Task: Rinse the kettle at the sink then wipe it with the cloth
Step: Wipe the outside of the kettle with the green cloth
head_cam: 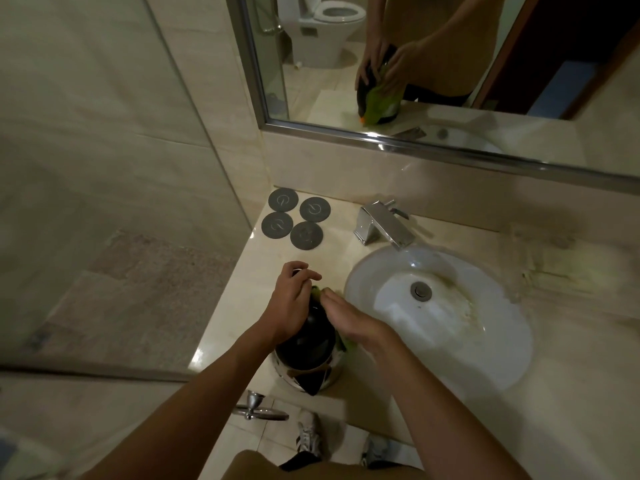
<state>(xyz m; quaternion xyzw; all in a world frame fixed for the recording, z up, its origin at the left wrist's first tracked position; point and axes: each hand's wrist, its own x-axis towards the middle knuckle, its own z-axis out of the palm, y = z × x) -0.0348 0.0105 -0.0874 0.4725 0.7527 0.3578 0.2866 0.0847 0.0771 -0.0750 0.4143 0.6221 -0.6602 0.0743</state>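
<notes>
- Left hand [289,299] comes in from the lower left of the frame, forearm angled up toward the centre, and its grip is closed over the top of the kettle [306,355], fingers curled round the dark upper part near the handle.
- Right hand [353,325] reaches in from the lower right with the fingers laid out pretty much straight, so that grip is open, pressing the green cloth [341,344] flat against the kettle's right side.
- Only small bits of the cloth peek out, above the fingertips and under the palm; the mirror [450,81] at upper right shows more of it draped down the kettle's body.
- The kettle stands upright on the desk [239,289] at centre frame, just left of the sink [450,306], shiny metal lower half, black top.
- The sink is a white oval bowl with a metal drain and some yellowish staining, and a square chrome tap [382,225] sits behind it.
- Four round dark coasters [292,218] are clustered at the back left corner of the desk.
- Beige stone desk and wall tiles, a glass panel on the left, and a toilet [322,26] shows up in the mirror.
- A chrome towel ring [258,408] and sneakers on the floor are at the bottom.
</notes>
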